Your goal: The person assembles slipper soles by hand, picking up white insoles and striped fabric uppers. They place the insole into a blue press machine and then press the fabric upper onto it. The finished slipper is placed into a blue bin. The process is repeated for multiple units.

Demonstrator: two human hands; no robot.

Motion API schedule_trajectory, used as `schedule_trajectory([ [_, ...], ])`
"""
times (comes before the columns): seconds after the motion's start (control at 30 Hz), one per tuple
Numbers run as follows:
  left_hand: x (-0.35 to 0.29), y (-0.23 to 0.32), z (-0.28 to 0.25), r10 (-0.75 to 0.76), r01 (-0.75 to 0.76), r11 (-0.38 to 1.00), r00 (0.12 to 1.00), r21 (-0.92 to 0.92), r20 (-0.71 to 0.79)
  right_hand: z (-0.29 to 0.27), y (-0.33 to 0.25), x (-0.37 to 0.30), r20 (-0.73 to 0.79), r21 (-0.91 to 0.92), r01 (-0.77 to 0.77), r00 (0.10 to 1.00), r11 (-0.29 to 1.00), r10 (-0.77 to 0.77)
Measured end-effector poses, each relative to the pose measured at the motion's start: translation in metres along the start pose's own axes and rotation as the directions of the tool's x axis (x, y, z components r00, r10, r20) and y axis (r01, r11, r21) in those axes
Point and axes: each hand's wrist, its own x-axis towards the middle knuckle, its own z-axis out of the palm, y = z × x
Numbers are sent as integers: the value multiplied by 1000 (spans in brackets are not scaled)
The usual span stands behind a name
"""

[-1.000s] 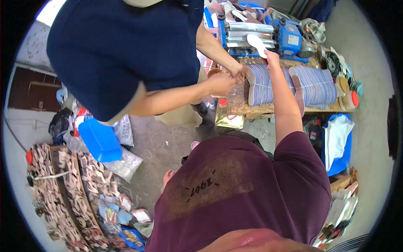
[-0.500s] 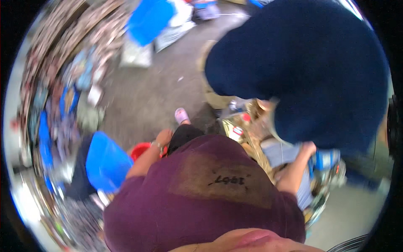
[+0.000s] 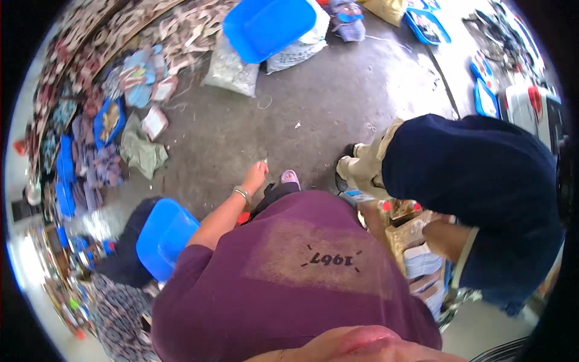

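My left hand point(image 3: 256, 176) is held out over the concrete floor, a bracelet on its wrist. Its fingers are bent together, and a tiny pale bit shows at their tips, too small to name. A sliver of something red point(image 3: 243, 218) shows beneath that forearm. My right forearm point(image 3: 374, 221) reaches forward past my shirt, beside cardboard point(image 3: 396, 241) and red-capped containers point(image 3: 385, 206); the fingers of that hand cannot be made out. Stacks of folded grey-blue cloth point(image 3: 422, 261) lie close by. A co-worker's bare arm point(image 3: 446, 239) reaches in over them from the right.
The co-worker in a navy shirt point(image 3: 464, 166) bends close on my right. A blue tub point(image 3: 166, 238) stands at my left. Ahead are another blue tub point(image 3: 269, 27), a filled clear bag point(image 3: 232, 69) and a green cloth point(image 3: 140, 146). Piled fabric pieces point(image 3: 90, 54) line the far left.
My left hand has moved up and forward, away from the red thing. My right hand has left the cloth stacks' far side. The co-worker has shifted right and lower, uncovering more floor.
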Motion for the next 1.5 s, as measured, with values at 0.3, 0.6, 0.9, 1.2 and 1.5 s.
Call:
schedule_trajectory([
  [0.3, 94, 145, -90, 221, -271, 819, 962, -505, -159, -21, -337, 164, 14, 213, 373, 923, 903, -384],
  [0.6, 166, 192, -205, 414, -75, -31, 906, -997, -81, 102, -554, 242, 23, 240, 971, -9, -3, -1000],
  [0.9, 262, 239, -318, 94, -356, 292, 934, -888, -344, 124, -707, 476, 30, 232, 962, -159, -147, -987],
  [1.2, 255, 138, -433, 512, -18, 725, 683, 688, -521, 299, -775, 454, 783, 520, -659, 113, 543, -612],
  [1.5, 145, -40, -576, -50, 311, 947, 394, 82, -918, 435, -899, 359, 862, 378, -170, -293, 910, -413],
])
